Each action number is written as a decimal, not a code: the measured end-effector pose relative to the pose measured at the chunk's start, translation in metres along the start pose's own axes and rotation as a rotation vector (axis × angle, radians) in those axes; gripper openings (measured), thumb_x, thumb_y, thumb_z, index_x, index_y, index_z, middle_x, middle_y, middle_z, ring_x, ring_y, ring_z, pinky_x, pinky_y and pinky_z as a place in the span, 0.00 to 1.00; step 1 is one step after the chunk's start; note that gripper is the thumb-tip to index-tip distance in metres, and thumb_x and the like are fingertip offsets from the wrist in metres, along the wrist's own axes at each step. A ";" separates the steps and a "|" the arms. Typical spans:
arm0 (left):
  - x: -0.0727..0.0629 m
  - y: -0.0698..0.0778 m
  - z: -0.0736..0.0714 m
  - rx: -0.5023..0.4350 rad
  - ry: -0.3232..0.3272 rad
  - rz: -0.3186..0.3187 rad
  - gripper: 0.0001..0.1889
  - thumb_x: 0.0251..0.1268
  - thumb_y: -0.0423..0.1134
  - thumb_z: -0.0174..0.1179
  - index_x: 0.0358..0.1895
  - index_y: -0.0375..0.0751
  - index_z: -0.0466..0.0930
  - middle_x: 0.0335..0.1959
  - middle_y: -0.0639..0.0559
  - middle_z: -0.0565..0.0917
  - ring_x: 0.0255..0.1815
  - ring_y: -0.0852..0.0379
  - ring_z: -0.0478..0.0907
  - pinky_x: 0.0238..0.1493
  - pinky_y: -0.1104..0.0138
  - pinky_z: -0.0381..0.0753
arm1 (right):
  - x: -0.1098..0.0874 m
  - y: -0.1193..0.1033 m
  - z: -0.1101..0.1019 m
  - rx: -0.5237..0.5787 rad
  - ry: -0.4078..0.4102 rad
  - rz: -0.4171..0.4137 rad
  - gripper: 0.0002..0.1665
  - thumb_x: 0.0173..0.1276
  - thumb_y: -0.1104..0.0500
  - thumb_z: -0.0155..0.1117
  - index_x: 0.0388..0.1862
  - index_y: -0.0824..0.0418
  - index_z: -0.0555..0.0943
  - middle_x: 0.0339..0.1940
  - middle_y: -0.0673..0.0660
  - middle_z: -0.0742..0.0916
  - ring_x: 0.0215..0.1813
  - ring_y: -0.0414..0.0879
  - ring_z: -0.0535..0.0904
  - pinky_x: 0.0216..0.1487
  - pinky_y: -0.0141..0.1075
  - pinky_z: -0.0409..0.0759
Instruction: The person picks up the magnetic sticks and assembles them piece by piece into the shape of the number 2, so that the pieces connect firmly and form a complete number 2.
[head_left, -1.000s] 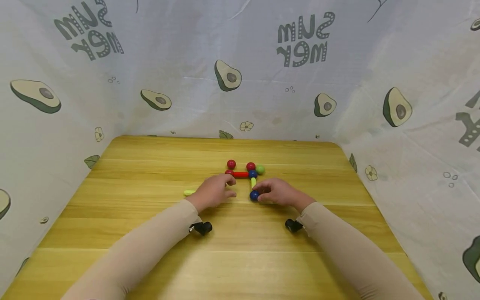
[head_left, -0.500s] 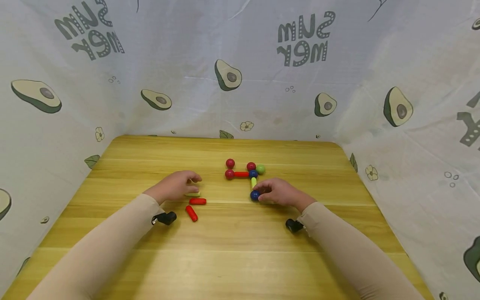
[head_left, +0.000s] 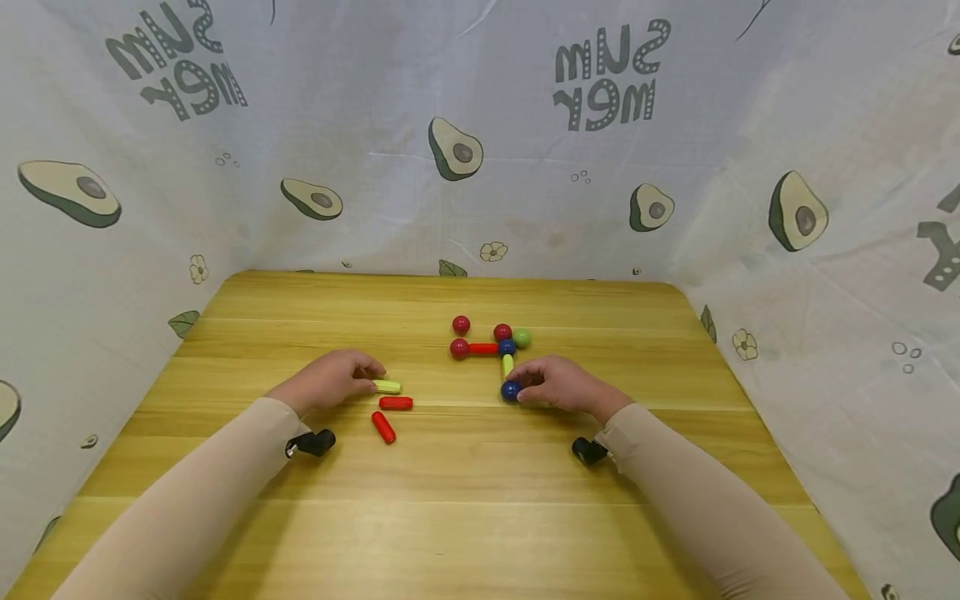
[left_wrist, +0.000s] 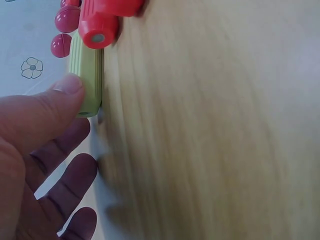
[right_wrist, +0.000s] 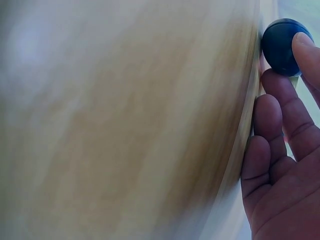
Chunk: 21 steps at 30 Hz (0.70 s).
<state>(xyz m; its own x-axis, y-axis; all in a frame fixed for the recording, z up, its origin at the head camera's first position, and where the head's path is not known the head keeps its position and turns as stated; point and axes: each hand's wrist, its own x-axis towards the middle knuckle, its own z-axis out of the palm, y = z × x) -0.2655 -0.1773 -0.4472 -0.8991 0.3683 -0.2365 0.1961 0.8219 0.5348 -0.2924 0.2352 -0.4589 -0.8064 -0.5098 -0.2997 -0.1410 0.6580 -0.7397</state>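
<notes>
Now | loose yellow rod (head_left: 389, 387): against left grip (head_left: 326, 383) | blue ball (head_left: 510, 391): in right grip (head_left: 561, 386)

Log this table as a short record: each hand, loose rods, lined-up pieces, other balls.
Left hand: thumb at the end of a yellow-green rod; grip unclear
Right hand: pinches the near blue ball
Loose rods: that yellow-green rod, two red rods
Row: red ball, red rod, far blue ball
Between blue balls: another yellow-green rod
Other balls: two red balls, one green ball
</notes>
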 end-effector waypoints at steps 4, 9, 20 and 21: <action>0.000 -0.001 0.001 0.002 0.005 -0.008 0.15 0.76 0.41 0.65 0.60 0.44 0.86 0.49 0.50 0.88 0.46 0.54 0.81 0.56 0.53 0.81 | 0.001 0.001 0.001 -0.003 0.001 0.005 0.17 0.74 0.59 0.71 0.60 0.54 0.87 0.59 0.54 0.89 0.58 0.47 0.83 0.69 0.51 0.80; -0.001 0.000 0.001 -0.001 0.008 0.002 0.14 0.76 0.41 0.65 0.59 0.44 0.87 0.47 0.51 0.88 0.43 0.55 0.79 0.52 0.56 0.80 | 0.001 0.000 0.001 0.002 -0.001 0.003 0.17 0.73 0.60 0.71 0.60 0.55 0.87 0.58 0.54 0.89 0.57 0.47 0.83 0.69 0.51 0.80; -0.001 -0.002 0.003 0.001 0.015 0.006 0.13 0.77 0.41 0.64 0.59 0.45 0.88 0.48 0.51 0.88 0.45 0.54 0.79 0.56 0.54 0.80 | 0.002 0.001 -0.001 0.018 -0.010 0.002 0.18 0.73 0.61 0.71 0.60 0.55 0.87 0.58 0.55 0.89 0.57 0.47 0.83 0.67 0.49 0.80; -0.001 -0.002 0.003 0.002 0.015 0.007 0.13 0.77 0.41 0.64 0.58 0.44 0.88 0.48 0.51 0.88 0.45 0.54 0.79 0.56 0.54 0.80 | 0.002 0.002 -0.001 0.021 -0.011 0.005 0.18 0.73 0.61 0.71 0.60 0.55 0.87 0.58 0.55 0.89 0.57 0.47 0.83 0.67 0.49 0.80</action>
<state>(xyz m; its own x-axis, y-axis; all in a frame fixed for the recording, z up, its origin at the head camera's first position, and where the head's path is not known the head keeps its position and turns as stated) -0.2640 -0.1777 -0.4503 -0.9036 0.3676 -0.2202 0.2033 0.8202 0.5348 -0.2948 0.2357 -0.4602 -0.8008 -0.5128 -0.3095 -0.1252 0.6486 -0.7508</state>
